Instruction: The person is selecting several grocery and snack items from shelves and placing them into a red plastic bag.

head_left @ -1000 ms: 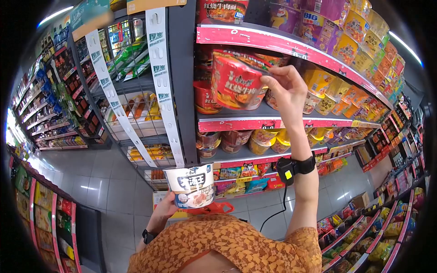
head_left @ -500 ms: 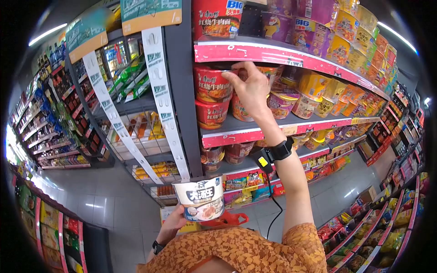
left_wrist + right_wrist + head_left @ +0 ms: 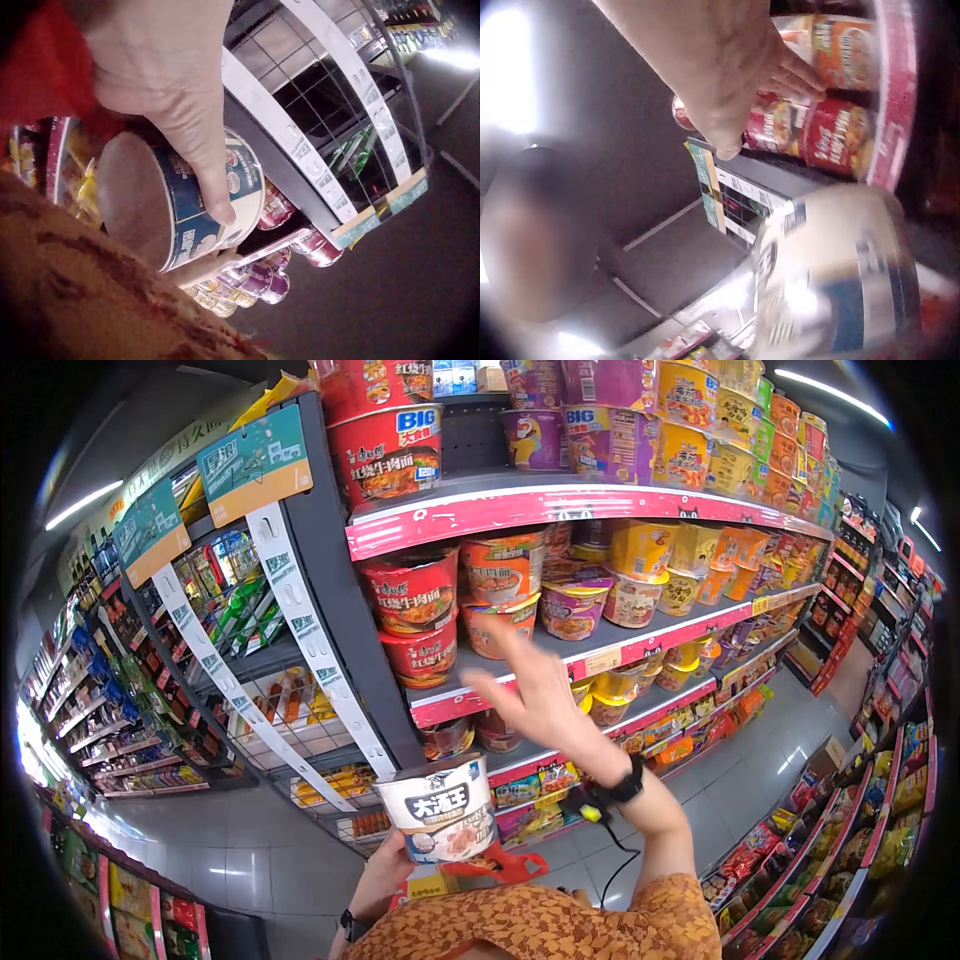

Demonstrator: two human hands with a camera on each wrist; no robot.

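Observation:
My left hand (image 3: pixel 388 868) grips a white and blue noodle tub (image 3: pixel 440 815) low in front of the body; in the left wrist view the thumb of the left hand (image 3: pixel 176 97) lies along the side of the tub (image 3: pixel 206 202). My right hand (image 3: pixel 540 695), slightly blurred, is in front of the shelf with fingers extended and holding nothing. Behind it two red noodle tubs (image 3: pixel 412 595) stand stacked at the shelf's left end, beside orange tubs (image 3: pixel 502 570). The right wrist view shows the right hand (image 3: pixel 735 82) above the white tub (image 3: pixel 836 277).
A pink-edged shelf (image 3: pixel 600 505) above holds large red and purple tubs. Wire racks (image 3: pixel 290 710) with white strips stand to the left. A red bag (image 3: pixel 515 865) is below the held tub. More snack shelves (image 3: pixel 840 860) stand at the lower right across the tiled floor.
The right hand has put the red tub on the stack, let go of it and drawn back down from the shelf. The left hand still holds the white tub, and the head view has shifted.

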